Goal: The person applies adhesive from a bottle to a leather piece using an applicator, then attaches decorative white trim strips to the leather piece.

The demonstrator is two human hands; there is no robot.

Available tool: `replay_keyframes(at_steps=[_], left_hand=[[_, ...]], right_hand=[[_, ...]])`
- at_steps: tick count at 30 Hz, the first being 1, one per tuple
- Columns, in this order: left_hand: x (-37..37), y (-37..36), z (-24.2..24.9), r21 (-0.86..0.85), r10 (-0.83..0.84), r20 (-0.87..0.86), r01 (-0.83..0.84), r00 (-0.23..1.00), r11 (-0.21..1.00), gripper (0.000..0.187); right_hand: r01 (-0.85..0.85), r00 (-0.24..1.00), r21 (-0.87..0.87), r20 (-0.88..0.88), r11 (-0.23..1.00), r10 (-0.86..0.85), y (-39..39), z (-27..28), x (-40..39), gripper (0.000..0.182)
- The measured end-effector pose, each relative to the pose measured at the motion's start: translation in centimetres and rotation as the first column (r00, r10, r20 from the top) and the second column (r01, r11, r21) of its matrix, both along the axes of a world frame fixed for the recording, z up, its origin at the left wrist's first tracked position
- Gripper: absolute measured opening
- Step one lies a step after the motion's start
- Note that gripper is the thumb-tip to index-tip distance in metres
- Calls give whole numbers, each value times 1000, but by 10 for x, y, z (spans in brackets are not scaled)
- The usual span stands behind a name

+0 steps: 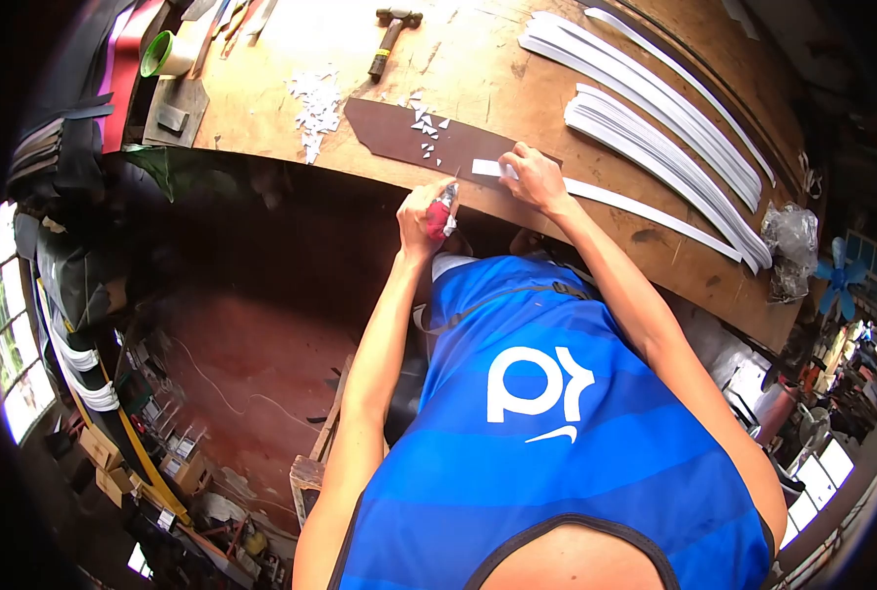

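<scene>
Evidently, the left grip (419, 218) is clamped round a red-handled blade (438, 220), best held by that bulky handle, clear of its slim, sharp-looking point. Beside it, the right grip (537, 179), fingers together, closes on a white strip (645, 211) lying over a brown board (389, 128) at the counter's (497, 59) near edge. The strip looks light, thin and bendy, likely to slide unless pinned flat close to its end. Beyond, bundled strips (655, 152) would sag if lifted anywhere but mid-length.
</scene>
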State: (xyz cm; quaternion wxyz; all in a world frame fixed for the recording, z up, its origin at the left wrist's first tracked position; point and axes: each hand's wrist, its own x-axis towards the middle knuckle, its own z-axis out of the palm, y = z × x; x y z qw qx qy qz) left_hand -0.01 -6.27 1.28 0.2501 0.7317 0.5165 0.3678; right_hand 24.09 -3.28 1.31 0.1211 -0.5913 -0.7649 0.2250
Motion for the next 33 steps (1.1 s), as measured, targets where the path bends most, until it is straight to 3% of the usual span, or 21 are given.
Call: replay_keyframes(at_steps=[7,9,10,11,13,15,17,20,24,26,33], left_hand=[[1,6,2,-56,8,-17,-9,1000,998,21],[1,3,2,-252,50,-44,-59,998,966,23],[1,1,1,-232,58,-25,-63,998,971,24],[2,0,0,-236,53,-25,-58,998,970,24],[4,-3,0,-259,80,19,-73,997,963,24],[4,-3,2,-258,74,9,-70,997,964,25],[5,-3,5,-256,76,-2,-74,997,964,26],[10,-5,7,-242,87,-10,-87,996,966,27],[19,-6,-4,-258,125,143,-85,982,962,31],[22,-8,-7,-271,115,119,-80,986,959,24],[31,-6,-6,-267,113,115,-78,987,961,25]], right_hand=[[44,997,82,-73,996,-38,-2,1,-10,37],[-40,994,100,-98,994,50,1,-3,-15,44],[-56,993,-22,-105,998,53,2,-3,-19,44],[-51,993,-26,-104,998,48,2,-6,-25,44],[-15,999,133,-32,991,19,-2,-17,-32,47],[10,1000,144,12,989,-12,-5,-17,-31,51],[81,995,93,-64,992,-75,-8,-8,-26,54],[-2,998,114,-58,993,9,-8,-4,-19,38],[-70,997,179,-25,981,76,-7,-11,-18,25],[-76,996,177,-29,981,82,-7,-11,-16,22],[-89,995,214,-28,973,97,-7,-14,-18,17]])
